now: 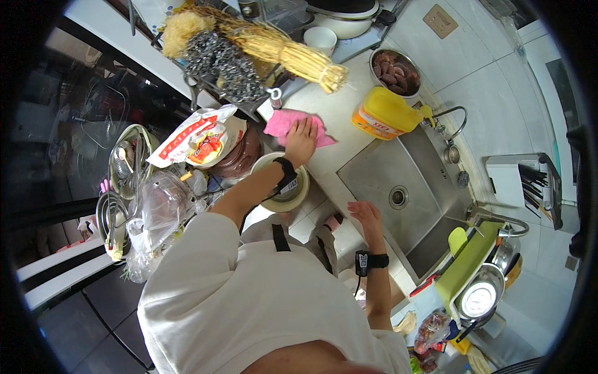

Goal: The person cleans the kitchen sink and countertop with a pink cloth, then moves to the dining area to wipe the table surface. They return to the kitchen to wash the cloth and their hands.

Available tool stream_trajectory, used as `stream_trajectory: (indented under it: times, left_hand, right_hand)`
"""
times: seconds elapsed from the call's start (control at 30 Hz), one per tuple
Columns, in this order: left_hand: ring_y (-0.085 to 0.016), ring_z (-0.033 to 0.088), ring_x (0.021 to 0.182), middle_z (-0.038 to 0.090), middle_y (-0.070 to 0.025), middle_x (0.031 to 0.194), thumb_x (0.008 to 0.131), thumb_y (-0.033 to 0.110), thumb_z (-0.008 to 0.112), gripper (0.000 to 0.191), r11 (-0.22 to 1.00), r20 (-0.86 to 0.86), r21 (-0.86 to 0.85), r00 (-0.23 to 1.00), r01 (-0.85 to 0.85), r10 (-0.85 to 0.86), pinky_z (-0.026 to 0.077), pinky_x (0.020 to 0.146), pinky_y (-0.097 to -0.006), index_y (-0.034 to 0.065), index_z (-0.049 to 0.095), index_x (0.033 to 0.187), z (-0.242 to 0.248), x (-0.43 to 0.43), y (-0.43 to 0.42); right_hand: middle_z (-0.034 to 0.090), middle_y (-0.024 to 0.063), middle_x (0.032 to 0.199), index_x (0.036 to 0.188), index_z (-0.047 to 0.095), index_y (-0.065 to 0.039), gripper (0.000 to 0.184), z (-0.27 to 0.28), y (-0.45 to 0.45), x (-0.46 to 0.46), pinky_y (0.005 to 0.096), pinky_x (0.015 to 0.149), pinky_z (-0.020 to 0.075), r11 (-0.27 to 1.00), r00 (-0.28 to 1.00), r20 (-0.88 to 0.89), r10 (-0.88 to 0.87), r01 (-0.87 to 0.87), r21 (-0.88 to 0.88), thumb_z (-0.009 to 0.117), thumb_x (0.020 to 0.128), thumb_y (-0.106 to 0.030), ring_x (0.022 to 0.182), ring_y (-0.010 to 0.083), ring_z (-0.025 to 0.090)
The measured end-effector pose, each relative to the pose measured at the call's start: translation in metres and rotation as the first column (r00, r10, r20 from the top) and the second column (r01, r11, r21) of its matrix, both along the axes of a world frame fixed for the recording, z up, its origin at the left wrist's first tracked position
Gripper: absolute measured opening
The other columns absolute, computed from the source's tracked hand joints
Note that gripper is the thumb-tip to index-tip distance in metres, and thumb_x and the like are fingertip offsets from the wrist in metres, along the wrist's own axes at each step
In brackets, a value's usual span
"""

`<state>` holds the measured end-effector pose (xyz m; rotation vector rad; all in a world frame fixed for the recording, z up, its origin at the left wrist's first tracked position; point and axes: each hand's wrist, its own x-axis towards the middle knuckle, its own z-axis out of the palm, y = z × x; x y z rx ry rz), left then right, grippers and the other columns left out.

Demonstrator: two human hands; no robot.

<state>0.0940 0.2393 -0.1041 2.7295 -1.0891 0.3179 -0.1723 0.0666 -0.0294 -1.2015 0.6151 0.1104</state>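
Note:
My left hand (301,140) lies flat on a pink cloth (281,124) spread on the pale countertop (337,110), close to the counter's edge. The fingers press on the cloth, and whether they grip it cannot be told. A black strap with a small device is on that wrist. Near the front rim of the steel sink (397,168) is my right hand (366,217), fingers loosely apart and holding nothing. Past the sink's far left corner stands a yellow detergent jug (387,113). Beside it is a metal bowl of dark reddish pieces (395,72).
Below my left forearm sits a round bucket (303,184). A straw bundle (306,58) and steel scourers (224,68) overhang the counter. To the left are a printed sack (201,140) and plastic bags (163,201). A green dish rack (476,262) stands right of the sink, near a faucet (500,219).

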Motion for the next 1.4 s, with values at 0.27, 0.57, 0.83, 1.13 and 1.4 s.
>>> stream_trajectory:
  times: [0.27, 0.57, 0.83, 1.13, 1.4]
  left_hand:
    - [-0.041, 0.04, 0.118, 0.041, -0.0298, 0.127, 0.09, 0.042, 0.04, 0.06, 0.884, -0.091, 0.122, 0.882, -0.452, 0.463, 0.029, 0.101, -0.0475, -0.0027, 0.035, 0.13, 0.014, 0.082, -0.043]
    - [-0.041, 0.048, 0.112, 0.051, -0.0304, 0.116, 0.093, 0.043, 0.028, 0.056, 0.786, -0.247, -0.165, 0.796, -0.596, 0.552, 0.032, 0.099, -0.0496, -0.0022, 0.049, 0.12, -0.04, 0.17, -0.027]
    - [-0.042, 0.049, 0.11, 0.053, -0.0287, 0.115, 0.093, 0.043, 0.026, 0.056, 0.927, -0.011, 0.091, 0.93, -0.365, 0.367, 0.033, 0.099, -0.0502, 0.0, 0.049, 0.121, -0.062, 0.175, -0.024]
    - [-0.034, 0.03, 0.13, 0.026, -0.0159, 0.145, 0.092, 0.041, 0.03, 0.055, 0.88, -0.068, 0.22, 0.894, -0.42, 0.444, 0.024, 0.101, -0.0587, 0.0138, 0.029, 0.14, 0.003, 0.076, -0.048]
    - [-0.036, 0.024, 0.133, 0.03, -0.0179, 0.142, 0.086, 0.037, 0.043, 0.049, 0.998, -0.113, 0.053, 0.993, -0.021, 0.027, 0.014, 0.099, -0.0676, 0.0138, 0.046, 0.13, 0.008, -0.034, -0.035]
  right_hand:
    - [0.063, 0.0139, 0.103, 0.101, 0.059, 0.0, 0.034, 0.002, -0.045, -0.007, 0.0314, 0.083, 0.0463, 1.0, 1.0, -0.01, 0.0, 0.0, -0.012, 0.043, 0.095, -0.029, 0.095, 0.0213, 0.06]
    - [0.064, 0.0132, 0.104, 0.098, 0.061, 0.0, 0.028, 0.007, -0.08, -0.003, 0.0321, 0.084, 0.0459, 0.997, 0.997, -0.017, 0.074, -0.074, -0.034, 0.047, 0.094, -0.024, 0.096, 0.0204, 0.06]
    - [0.063, 0.014, 0.106, 0.101, 0.061, 0.001, 0.03, 0.018, -0.086, -0.008, 0.0332, 0.087, 0.0441, 0.996, 0.996, 0.021, 0.091, -0.092, 0.002, 0.046, 0.094, -0.025, 0.1, 0.0214, 0.059]
    - [0.063, 0.0144, 0.103, 0.098, 0.059, 0.002, 0.028, 0.02, -0.076, 0.01, 0.0321, 0.085, 0.0452, 0.994, 0.995, 0.054, 0.085, -0.082, -0.067, 0.046, 0.095, -0.022, 0.095, 0.021, 0.06]
    - [0.062, 0.013, 0.099, 0.106, 0.06, -0.002, 0.024, 0.111, -0.082, 0.103, 0.0366, 0.082, 0.0438, 0.49, 0.869, 0.362, 0.337, 0.167, -0.856, 0.056, 0.086, -0.015, 0.09, 0.0259, 0.058]
